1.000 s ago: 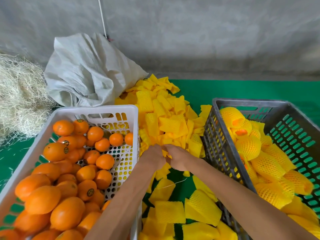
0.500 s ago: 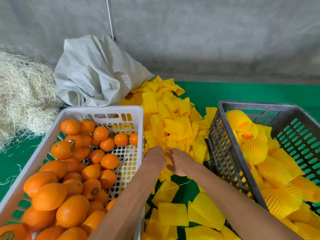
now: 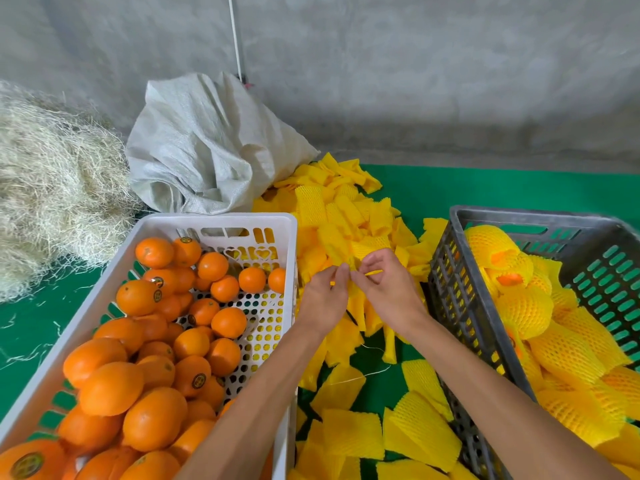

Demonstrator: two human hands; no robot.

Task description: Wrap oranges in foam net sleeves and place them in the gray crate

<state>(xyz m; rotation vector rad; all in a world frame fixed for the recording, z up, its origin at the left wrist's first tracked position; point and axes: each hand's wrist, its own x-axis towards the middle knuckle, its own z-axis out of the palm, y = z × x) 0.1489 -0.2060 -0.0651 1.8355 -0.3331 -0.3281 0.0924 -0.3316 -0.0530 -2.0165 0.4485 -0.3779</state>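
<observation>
My left hand and right hand pinch one foam sleeve open; next, an orange from my left.

Orange oranges, yellow netted sleeves, gray crate.

Two hands pinch one yellow foam net sleeve above the pile between two crates.

The left hand and the right hand meet over the heap of sleeves, each pinching the same foam net sleeve. The white crate on the left holds bare oranges; the gray crate on the right holds wrapped oranges. A white sack and straw lie behind, on green ground.
</observation>
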